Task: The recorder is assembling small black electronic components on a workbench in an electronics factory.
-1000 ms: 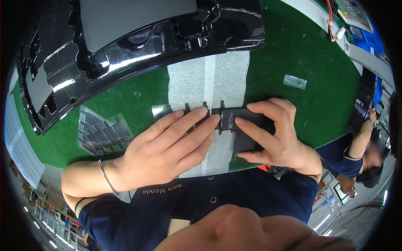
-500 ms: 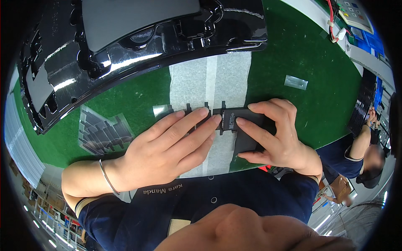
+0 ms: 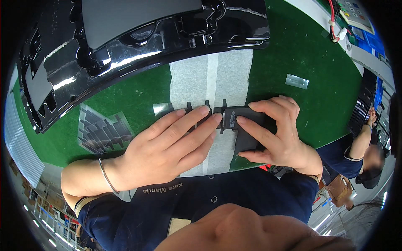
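Observation:
My left hand [image 3: 171, 142] lies palm down with its fingers stretched out. Its fingertips press on a row of black adhesive strips [image 3: 224, 103] with small tabs, partly hidden under them. A flat black rectangular battery [image 3: 231, 120] with pale print overlaps the right end of that row. My right hand [image 3: 278, 131] grips the battery's right part between its fingers. Beneath that hand lies a dark grey flat sheet [image 3: 246, 142]. Behind both hands runs a pale grey fabric strip [image 3: 230, 75] with a lighter band down its middle.
A big glossy black moulded tray [image 3: 138, 58] fills the far left of the green tabletop [image 3: 310, 50]. Clear film with black strips [image 3: 102, 129] lies left of my arm. A small clear film piece [image 3: 297, 81] rests at right. Another person [image 3: 356, 154] works beyond the right edge.
My hands keep nearly the same pose over the strips and the battery. The view has shifted very slightly.

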Demonstrator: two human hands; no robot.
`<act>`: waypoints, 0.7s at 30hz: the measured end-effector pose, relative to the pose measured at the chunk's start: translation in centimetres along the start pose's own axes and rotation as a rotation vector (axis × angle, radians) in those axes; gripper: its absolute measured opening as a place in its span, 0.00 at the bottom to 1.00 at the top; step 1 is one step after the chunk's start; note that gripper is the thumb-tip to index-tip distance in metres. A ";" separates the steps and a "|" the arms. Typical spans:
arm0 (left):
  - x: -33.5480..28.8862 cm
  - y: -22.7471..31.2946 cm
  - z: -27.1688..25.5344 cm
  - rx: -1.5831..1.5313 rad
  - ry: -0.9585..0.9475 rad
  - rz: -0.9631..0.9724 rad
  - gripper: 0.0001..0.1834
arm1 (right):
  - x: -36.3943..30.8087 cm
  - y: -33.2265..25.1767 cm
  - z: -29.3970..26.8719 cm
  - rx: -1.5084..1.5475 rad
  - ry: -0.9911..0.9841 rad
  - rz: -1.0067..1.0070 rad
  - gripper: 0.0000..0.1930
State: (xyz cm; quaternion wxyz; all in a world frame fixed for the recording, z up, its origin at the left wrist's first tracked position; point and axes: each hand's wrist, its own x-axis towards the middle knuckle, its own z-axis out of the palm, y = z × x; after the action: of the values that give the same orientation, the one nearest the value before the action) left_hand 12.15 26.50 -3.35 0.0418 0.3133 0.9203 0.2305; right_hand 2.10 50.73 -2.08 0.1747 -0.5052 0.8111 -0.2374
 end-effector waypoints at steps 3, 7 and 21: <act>0.0 0.0 0.0 -0.003 0.000 -0.005 0.21 | 0.1 -0.1 -0.1 -0.026 -0.004 0.010 0.34; 0.0 0.0 0.1 -0.009 0.000 -0.003 0.22 | 0.0 -0.2 0.0 -0.023 0.004 0.014 0.35; 0.2 -0.1 0.1 -0.006 -0.006 -0.002 0.22 | -0.1 0.2 -0.2 -0.040 -0.031 0.007 0.35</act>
State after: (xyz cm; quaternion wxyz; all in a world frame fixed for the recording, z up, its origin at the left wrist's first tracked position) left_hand 11.97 26.55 -3.48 0.0459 0.3127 0.9198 0.2324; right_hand 1.85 50.97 -2.03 0.1781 -0.5094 0.8145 -0.2129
